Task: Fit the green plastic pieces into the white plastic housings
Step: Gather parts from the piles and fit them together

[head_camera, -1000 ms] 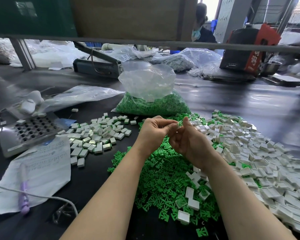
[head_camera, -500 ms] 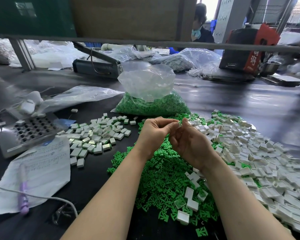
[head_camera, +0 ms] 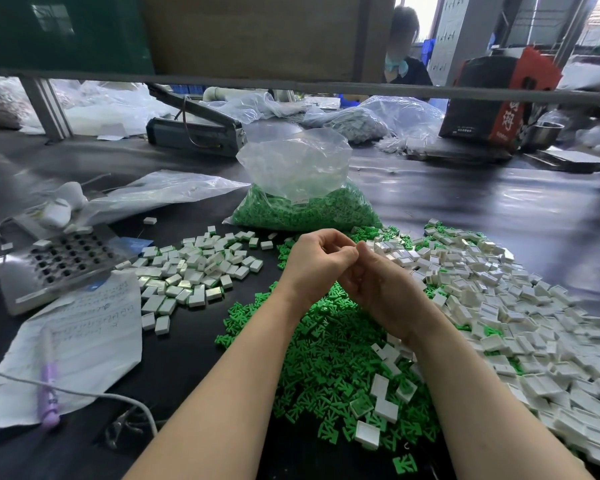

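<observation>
Head view: both hands meet above green pieces point(head_camera: 326, 348).

Bright green plastic pieces point(head_camera: 329, 358) lie heaped at the near middle of the glossy black table point(head_camera: 499, 209), with a wide spread of white housings point(head_camera: 520, 306) toward its right edge and a smaller patch of white housings showing green point(head_camera: 194, 271) toward the left. A clear bag point(head_camera: 302, 188) behind them is filled with more green, and near the left edge lie a white sheet with dark handwriting point(head_camera: 84, 341), a lilac pen point(head_camera: 49, 386), and a silvery plate with rows of dark holes point(head_camera: 59, 265). At the far right corner stands a black box with a red side and white characters point(head_camera: 499, 105).
</observation>
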Demonstrator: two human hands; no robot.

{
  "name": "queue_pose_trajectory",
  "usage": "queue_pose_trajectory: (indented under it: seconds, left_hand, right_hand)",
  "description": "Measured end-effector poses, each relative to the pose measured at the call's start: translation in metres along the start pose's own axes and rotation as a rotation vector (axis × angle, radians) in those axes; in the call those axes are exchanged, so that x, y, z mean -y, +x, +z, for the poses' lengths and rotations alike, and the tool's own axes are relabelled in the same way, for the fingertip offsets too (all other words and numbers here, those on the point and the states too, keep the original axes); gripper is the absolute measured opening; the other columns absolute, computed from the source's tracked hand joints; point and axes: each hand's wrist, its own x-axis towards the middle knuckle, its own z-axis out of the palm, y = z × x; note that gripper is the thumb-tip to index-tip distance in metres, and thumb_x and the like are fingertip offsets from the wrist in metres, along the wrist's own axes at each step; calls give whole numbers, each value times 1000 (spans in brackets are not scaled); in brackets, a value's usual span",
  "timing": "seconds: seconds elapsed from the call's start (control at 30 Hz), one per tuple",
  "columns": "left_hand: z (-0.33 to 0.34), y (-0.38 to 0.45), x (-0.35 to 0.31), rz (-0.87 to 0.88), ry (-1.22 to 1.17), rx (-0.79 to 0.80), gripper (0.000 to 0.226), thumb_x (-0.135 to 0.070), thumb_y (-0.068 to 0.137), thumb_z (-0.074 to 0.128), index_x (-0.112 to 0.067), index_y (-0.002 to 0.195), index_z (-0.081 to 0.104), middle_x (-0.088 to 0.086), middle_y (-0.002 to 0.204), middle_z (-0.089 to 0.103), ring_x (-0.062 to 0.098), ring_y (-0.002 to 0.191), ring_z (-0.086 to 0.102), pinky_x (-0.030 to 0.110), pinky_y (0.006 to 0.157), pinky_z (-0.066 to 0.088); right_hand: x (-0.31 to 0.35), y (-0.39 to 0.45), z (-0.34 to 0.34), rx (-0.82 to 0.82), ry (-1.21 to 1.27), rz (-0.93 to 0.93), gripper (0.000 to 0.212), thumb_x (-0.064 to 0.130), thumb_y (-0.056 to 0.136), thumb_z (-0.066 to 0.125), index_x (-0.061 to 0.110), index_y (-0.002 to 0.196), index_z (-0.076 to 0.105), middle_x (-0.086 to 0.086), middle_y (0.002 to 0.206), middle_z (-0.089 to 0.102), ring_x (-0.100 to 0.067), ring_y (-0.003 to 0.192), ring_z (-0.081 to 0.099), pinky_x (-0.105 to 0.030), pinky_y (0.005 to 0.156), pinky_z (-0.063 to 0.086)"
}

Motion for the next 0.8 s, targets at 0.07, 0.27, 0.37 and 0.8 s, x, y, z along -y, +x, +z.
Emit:
queue_pose_trajectory:
  seconds: [0.07, 0.27, 0.37, 0.8]
  left_hand:
    - [-1, 0, -2, 7, 32, 6, 7, -8, 81, 62, -6, 75, 65, -1, 53, 56, 16, 48, 55, 31, 55, 49]
    - [-1, -1, -7, 7, 25, 52, 18, -19, 70, 57, -3, 74, 63, 21, 63, 54, 29, 56, 54, 55, 65, 53]
    - [1, -2, -5, -10, 25, 19, 15, -20, 68, 58, -5, 70, 63, 16, 61, 46, 26, 58, 44, 48, 57, 46]
    - [7, -5, 0, -40, -80, 4, 12, -19, 68, 58, -7, 68, 59, 14, 65, 43, 25, 63, 35, 36, 60, 31]
  right_hand:
    - [0, -1, 0, 1, -2, -8, 57, 45, 91, 50, 1, 127, 57, -6, 82, 50, -12, 73, 45, -29, 66, 30]
    - [0, -1, -1, 69, 60, -9, 38, 47, 77, 68, 28, 110, 73, 0, 87, 54, -8, 77, 52, -24, 76, 37]
    - [-1, -2, -1, 63, 39, -4, 36, 46, 77, 68, 29, 107, 74, 3, 84, 55, -6, 75, 51, -19, 71, 40]
    - [0, -4, 1, 8, -19, -38, 35, 46, 76, 69, 24, 102, 75, -15, 110, 51, -26, 106, 38, -30, 86, 36]
